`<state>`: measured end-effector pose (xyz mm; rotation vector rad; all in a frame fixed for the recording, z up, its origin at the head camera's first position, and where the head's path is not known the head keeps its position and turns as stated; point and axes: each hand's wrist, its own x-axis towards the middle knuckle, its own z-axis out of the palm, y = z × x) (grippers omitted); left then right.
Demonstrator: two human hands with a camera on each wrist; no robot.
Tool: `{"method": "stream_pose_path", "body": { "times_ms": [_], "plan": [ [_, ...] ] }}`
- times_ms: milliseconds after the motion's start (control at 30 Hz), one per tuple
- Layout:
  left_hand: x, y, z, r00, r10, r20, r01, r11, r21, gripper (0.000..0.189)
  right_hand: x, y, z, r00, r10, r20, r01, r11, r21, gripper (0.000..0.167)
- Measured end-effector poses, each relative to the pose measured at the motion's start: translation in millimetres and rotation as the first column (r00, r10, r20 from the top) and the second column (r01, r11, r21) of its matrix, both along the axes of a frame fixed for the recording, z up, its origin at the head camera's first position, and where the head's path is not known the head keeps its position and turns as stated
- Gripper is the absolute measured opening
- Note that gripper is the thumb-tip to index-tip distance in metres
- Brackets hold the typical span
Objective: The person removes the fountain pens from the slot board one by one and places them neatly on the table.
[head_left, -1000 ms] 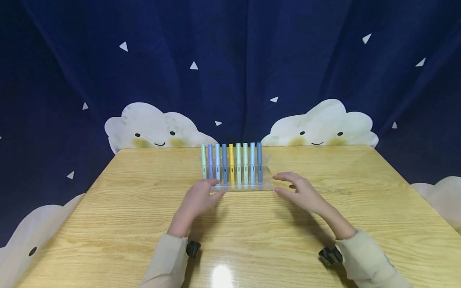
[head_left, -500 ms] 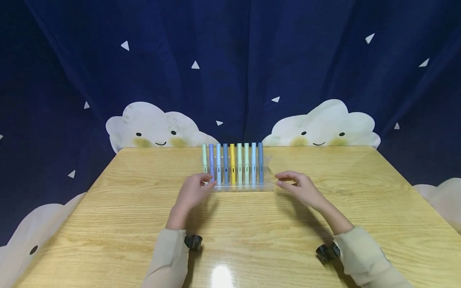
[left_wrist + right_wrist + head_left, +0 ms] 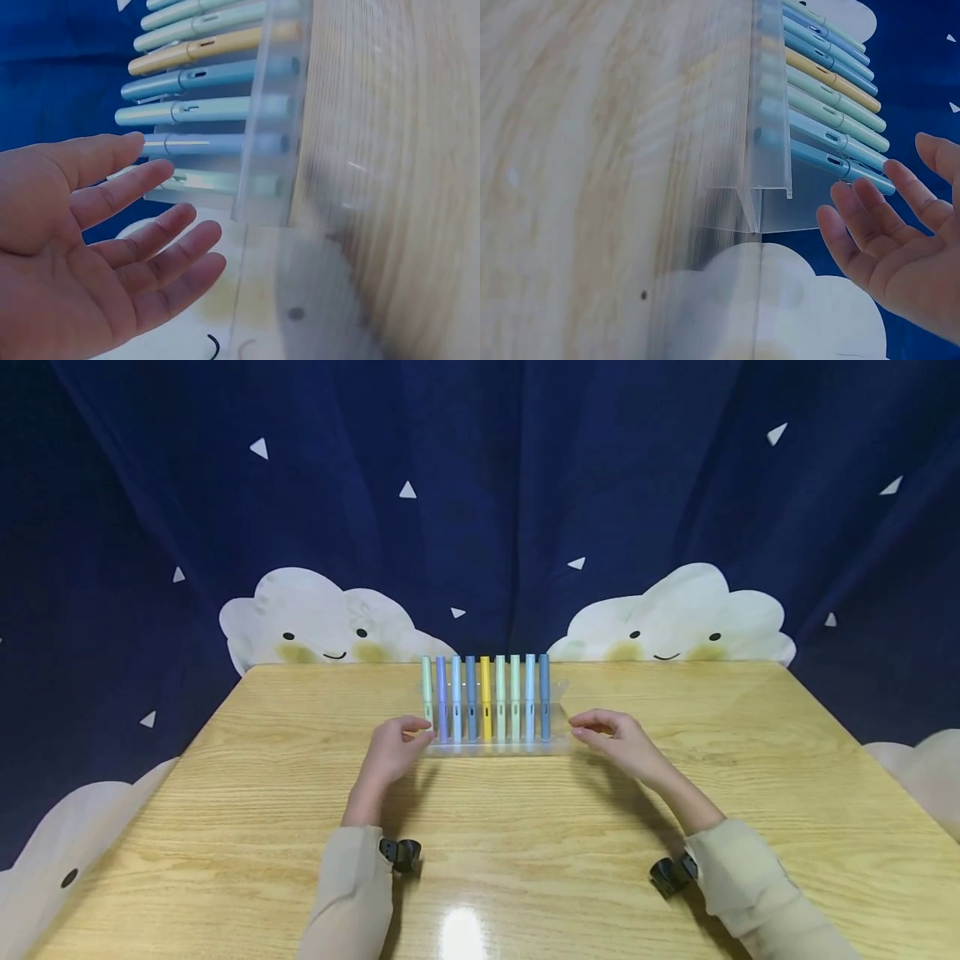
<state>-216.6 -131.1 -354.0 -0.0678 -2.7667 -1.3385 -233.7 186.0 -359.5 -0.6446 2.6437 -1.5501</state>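
A clear plastic pen stand (image 3: 487, 749) holds a row of capped pens, upright with their caps at the top. A yellow pen (image 3: 486, 697) is mid-row, between green, purple and blue ones. At the row's left end is a pale green pen (image 3: 427, 685); a dark blue pen (image 3: 544, 693) ends it on the right. My left hand (image 3: 392, 750) is beside the stand's left end, fingers relaxed and holding nothing, its fingertips overlapping the pale green pen in the left wrist view. My right hand (image 3: 621, 745) is off the right end, with fingers (image 3: 846, 201) loosely bent and nothing in them.
The stand is toward the back of a wooden table (image 3: 525, 843). Behind the table hangs a dark blue curtain (image 3: 480, 510) with white clouds and triangles. Each wrist wears a small black camera, such as the left one (image 3: 401, 855).
My left hand has drawn left, from in front of the leftmost pens to the stand's left end. My right hand has barely moved. The pens stay in the stand.
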Motion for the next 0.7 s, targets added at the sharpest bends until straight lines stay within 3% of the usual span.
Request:
{"method": "stream_pose_path", "body": {
  "times_ms": [367, 533, 700],
  "plan": [
    [-6.0, -6.7, -9.7, 0.995, 0.005, 0.096, -0.014, 0.996, 0.094, 0.027, -6.1, -3, -1.1, 1.000, -0.003, 0.031, 0.005, 0.998, -0.062, 0.031],
    [-9.2, -9.6, -13.5, 0.993, 0.028, 0.113, -0.047, 0.986, 0.161, 0.028, -11.3, -5, -0.3, 0.998, -0.010, 0.068, 0.016, 0.996, -0.087, 0.031],
    [-11.5, -9.8, -16.5, 0.987, 0.053, 0.151, -0.083, 0.976, 0.202, 0.025, -15.7, -6, 2.0, 0.998, -0.017, 0.053, 0.022, 0.995, -0.093, 0.029]
  ]
}}
